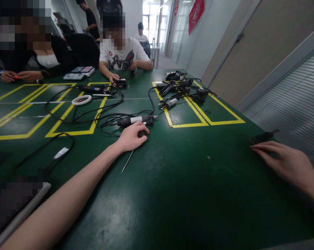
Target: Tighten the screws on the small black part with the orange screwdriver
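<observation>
Your left hand curls over a small dark part on the green table, real pinch unclear; electric screwdriver just beyond fingertips. Your right hand flat, spread.

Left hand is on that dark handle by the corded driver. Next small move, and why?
Probably close the left hand round the dark handle and lift: the hand only lies over it, its thin shaft lies flat on the table, and the right hand rests apart.

bare table open between left hand and right hand, cables and screwdriver crowding just beyond
</observation>
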Demonstrator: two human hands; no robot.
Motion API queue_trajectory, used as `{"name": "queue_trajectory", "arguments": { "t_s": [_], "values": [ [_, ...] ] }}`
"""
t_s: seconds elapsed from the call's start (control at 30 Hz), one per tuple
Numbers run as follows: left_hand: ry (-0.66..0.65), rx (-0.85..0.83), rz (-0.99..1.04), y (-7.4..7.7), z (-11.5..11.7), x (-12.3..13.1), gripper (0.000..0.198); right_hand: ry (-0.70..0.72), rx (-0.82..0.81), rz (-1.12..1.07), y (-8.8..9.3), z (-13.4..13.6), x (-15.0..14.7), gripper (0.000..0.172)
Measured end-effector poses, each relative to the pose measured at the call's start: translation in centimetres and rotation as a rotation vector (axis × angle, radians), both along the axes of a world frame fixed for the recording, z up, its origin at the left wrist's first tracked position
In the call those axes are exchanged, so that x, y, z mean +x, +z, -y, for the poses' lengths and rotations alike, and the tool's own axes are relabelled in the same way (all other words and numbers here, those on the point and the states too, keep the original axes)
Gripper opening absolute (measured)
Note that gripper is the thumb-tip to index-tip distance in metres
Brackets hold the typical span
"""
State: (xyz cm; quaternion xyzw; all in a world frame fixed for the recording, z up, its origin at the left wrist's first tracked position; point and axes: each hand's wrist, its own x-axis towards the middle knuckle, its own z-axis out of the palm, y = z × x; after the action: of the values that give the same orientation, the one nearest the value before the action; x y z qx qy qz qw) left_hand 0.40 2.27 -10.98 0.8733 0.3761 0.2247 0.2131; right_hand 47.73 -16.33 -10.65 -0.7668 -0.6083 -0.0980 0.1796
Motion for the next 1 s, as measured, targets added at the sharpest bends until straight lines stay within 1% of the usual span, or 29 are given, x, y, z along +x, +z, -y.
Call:
{"name": "queue_trajectory", "arguments": {
  "t_s": [0.07, 0.13, 0.27, 0.33, 0.4, 0.47, 0.53, 0.63, 0.7, 0.8, 0.9, 1.0],
  "values": [
    [0.003, -0.001, 0.001, 0.0, 0.0, 0.0, 0.024, 0.082, -0.025, -0.047, 0.2, 0.0, -0.3, 0.032],
    [0.006, -0.001, 0.004, -0.1, 0.0, 0.0, 0.024, 0.103, 0.001, -0.099, 0.5, 0.0, -0.6, 0.035],
    [0.004, -0.008, 0.004, 0.0, 0.1, 0.0, 0.024, 0.025, 0.064, -0.196, 0.6, -0.2, -1.1, 0.038],
    [0.002, -0.014, 0.006, 0.0, 0.1, 0.0, 0.025, -0.015, 0.094, -0.196, 0.5, -0.2, -1.3, 0.039],
    [0.004, -0.015, 0.01, 0.1, 0.1, 0.0, 0.025, 0.01, 0.155, -0.136, 0.4, -0.1, -1.3, 0.04],
    [0.008, -0.012, 0.01, 0.1, 0.1, 0.0, 0.024, 0.072, 0.249, -0.029, 0.6, -0.1, -1.1, 0.04],
    [0.006, -0.011, 0.007, 0.2, 0.1, 0.0, 0.024, 0.14, 0.34, 0.1, 1.1, 0.0, -0.7, 0.039],
    [0.0, -0.011, 0.01, 0.1, 0.0, 0.0, 0.025, 0.227, 0.427, 0.312, 2.4, -0.1, 0.2, 0.038],
    [0.005, -0.013, 0.011, 0.1, -0.1, -0.1, 0.025, 0.276, 0.391, 0.413, 3.3, -0.3, 0.8, 0.037],
    [0.005, -0.024, 0.009, 0.0, -0.3, -0.1, 0.024, 0.312, 0.364, 0.479, 4.3, -0.5, 1.1, 0.039],
    [0.002, -0.024, 0.015, 0.0, -0.4, -0.2, 0.025, 0.299, 0.271, 0.476, 4.6, -0.8, 0.7, 0.038],
    [0.0, -0.025, 0.021, 0.0, -0.4, -0.2, 0.025, 0.264, 0.205, 0.467, 4.4, -1.1, 0.0, 0.038]
  ]
}}
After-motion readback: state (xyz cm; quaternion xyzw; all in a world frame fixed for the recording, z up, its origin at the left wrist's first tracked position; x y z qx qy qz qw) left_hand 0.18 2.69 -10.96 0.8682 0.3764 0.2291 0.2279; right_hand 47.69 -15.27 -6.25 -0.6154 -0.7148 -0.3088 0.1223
